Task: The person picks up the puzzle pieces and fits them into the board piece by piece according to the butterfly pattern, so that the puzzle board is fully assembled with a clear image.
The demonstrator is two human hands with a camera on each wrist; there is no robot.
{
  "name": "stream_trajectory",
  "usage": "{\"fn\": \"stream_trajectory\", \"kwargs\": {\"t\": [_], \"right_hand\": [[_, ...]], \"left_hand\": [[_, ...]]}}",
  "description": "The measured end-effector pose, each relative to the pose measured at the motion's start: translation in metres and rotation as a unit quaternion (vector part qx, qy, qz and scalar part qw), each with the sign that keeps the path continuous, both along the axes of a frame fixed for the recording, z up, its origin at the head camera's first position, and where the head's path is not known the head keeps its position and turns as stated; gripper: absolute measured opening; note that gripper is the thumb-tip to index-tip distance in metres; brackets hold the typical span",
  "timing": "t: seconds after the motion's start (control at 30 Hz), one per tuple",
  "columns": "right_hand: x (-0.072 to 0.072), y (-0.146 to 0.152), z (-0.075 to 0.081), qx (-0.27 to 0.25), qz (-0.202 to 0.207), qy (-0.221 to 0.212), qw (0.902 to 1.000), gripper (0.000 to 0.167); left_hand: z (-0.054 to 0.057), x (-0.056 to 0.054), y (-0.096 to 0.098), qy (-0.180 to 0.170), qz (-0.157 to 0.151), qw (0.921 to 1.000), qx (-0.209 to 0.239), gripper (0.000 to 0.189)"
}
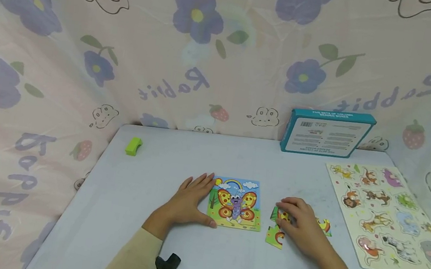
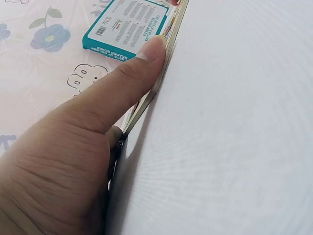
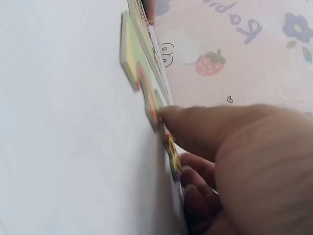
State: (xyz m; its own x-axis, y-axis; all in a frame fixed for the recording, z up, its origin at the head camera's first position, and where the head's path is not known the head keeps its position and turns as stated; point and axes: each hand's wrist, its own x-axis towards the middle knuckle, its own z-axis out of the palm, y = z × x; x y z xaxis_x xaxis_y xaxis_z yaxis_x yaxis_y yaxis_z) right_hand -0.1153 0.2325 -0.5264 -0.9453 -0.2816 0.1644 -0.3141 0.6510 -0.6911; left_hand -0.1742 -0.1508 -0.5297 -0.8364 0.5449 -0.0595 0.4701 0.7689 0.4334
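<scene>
A square butterfly puzzle board (image 1: 236, 205) lies flat on the table. My left hand (image 1: 190, 200) rests at its left side, fingers spread along the upper left and thumb at the lower left corner. In the left wrist view, the thumb (image 2: 132, 76) lies against the board's edge. To the right of the board, my right hand (image 1: 304, 227) pinches a small puzzle piece (image 1: 283, 216) between thumb and fingers, low over the table. Just below sits a green and yellow puzzle piece (image 1: 275, 237). Another piece (image 1: 325, 226) shows partly behind the right hand.
An animal puzzle board (image 1: 390, 221) lies at the right of the table (image 1: 139, 197). At the back stands a teal and white box (image 1: 327, 133). A green arched block (image 1: 133, 146) is near the far left corner. A patterned curtain (image 1: 230, 62) hangs behind the table.
</scene>
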Motion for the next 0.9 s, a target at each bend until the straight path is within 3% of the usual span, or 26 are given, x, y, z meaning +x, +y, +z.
{"fn": "stream_trajectory", "kwargs": {"t": [0.2, 0.5, 0.77, 0.9], "right_hand": [[0.0, -0.006, 0.001, -0.009, -0.024, -0.001, 0.9997, 0.024], [0.001, -0.007, 0.004, 0.001, -0.036, -0.014, 0.9992, 0.03], [0.003, -0.014, 0.007, -0.084, -0.052, -0.015, 0.995, 0.033], [0.003, -0.018, 0.01, -0.126, -0.057, -0.051, 0.9891, 0.039]], "left_hand": [[0.002, 0.001, 0.0, -0.001, 0.001, 1.0, 0.001, 0.136], [0.0, 0.0, 0.0, -0.003, 0.0, 1.0, 0.005, 0.136], [-0.001, -0.001, -0.001, 0.002, -0.001, 1.0, 0.003, 0.136], [-0.001, 0.0, 0.0, 0.002, 0.001, 1.0, 0.004, 0.136]]}}
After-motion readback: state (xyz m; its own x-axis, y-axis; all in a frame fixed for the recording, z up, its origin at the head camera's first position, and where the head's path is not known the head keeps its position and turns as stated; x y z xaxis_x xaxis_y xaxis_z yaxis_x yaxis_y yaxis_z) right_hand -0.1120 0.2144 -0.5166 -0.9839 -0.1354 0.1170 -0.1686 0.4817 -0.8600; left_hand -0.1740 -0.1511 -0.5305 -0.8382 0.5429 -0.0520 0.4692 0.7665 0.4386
